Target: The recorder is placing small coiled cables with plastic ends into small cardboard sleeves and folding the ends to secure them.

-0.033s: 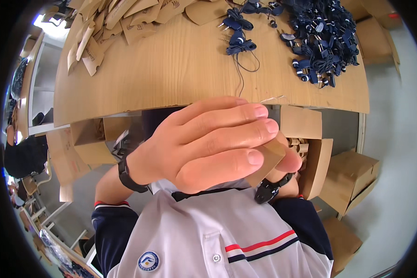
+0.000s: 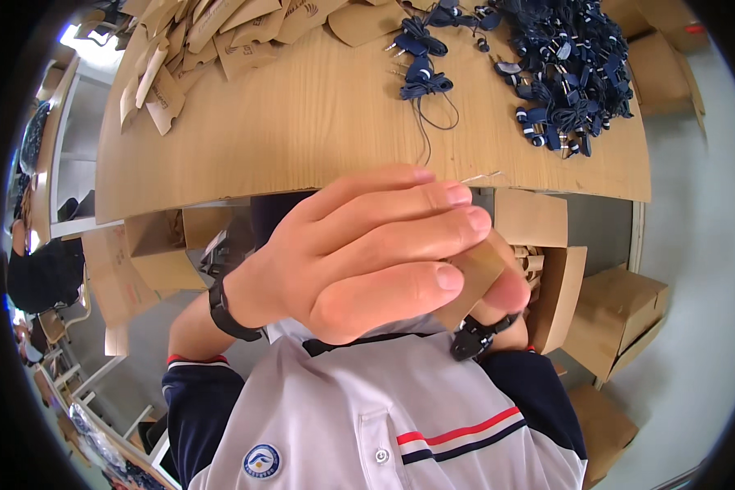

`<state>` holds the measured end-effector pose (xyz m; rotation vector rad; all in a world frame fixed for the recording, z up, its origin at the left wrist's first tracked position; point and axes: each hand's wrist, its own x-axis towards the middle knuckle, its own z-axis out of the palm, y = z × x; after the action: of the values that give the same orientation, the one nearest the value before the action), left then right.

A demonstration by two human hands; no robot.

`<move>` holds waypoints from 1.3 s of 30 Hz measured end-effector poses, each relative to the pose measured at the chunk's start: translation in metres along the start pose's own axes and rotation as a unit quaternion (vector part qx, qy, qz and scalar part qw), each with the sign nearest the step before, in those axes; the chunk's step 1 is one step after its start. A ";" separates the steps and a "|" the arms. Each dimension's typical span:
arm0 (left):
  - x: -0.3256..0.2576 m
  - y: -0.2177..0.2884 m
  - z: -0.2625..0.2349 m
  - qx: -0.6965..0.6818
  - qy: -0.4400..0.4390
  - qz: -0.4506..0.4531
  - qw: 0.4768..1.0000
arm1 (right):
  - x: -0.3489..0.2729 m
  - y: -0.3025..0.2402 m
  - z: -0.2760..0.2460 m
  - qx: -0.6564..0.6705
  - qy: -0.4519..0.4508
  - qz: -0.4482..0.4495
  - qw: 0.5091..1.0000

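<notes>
My left hand (image 2: 367, 249) reaches across in front of my chest, fingers pressed together and slightly curved over a small brown cardboard packet (image 2: 475, 278). Behind it, my right hand (image 2: 510, 287) grips the same packet from the other side; only its thumb side shows, the rest being covered by the left hand. One end of the packet sticks out between the hands, and its contents cannot be seen. Just beyond my hands, bundled navy earphone cords (image 2: 423, 77) with metal plugs lie on the wooden table (image 2: 278, 131), a thin loop of cord trailing toward me.
Flat brown cardboard packets (image 2: 245, 51) are piled at the table's far left. A large heap of navy earphones (image 2: 567, 77) sits at the far right. Below the table's near edge, an open carton (image 2: 562, 298) holds folded packets. More cartons (image 2: 616, 318) stand at right and left.
</notes>
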<state>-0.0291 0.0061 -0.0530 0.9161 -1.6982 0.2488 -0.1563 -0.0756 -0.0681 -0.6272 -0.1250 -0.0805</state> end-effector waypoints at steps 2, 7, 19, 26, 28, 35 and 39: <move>0.013 0.000 -0.011 -0.004 -0.025 -0.012 1.000 | -0.008 -0.019 0.022 -0.205 0.141 -0.113 0.962; 0.042 -0.006 -0.029 -0.035 -0.165 -0.226 0.959 | -0.069 -0.067 0.014 -0.668 0.450 -0.436 0.401; 0.032 -0.029 -0.105 0.078 -0.232 -0.433 0.867 | -0.226 -0.029 -0.057 -0.724 0.614 -0.229 0.216; 0.033 -0.038 -0.083 0.032 -0.220 -0.426 0.877 | 0.038 -0.125 -0.008 -0.798 0.267 -0.125 0.525; 0.030 -0.034 -0.087 0.026 -0.193 -0.437 0.878 | 0.073 -0.136 -0.020 -0.812 0.226 -0.041 0.537; 0.007 -0.029 -0.115 0.014 -0.163 -0.456 0.875 | 0.094 -0.145 -0.038 -0.792 0.018 0.151 0.591; 0.010 -0.030 -0.108 0.019 -0.167 -0.451 0.877 | 0.093 -0.135 -0.060 -0.914 -0.038 -0.012 0.403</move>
<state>0.0696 0.0457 -0.0155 1.7457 -1.3805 -0.5343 -0.0740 -0.2240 -0.0251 -2.9374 -0.0825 -0.2125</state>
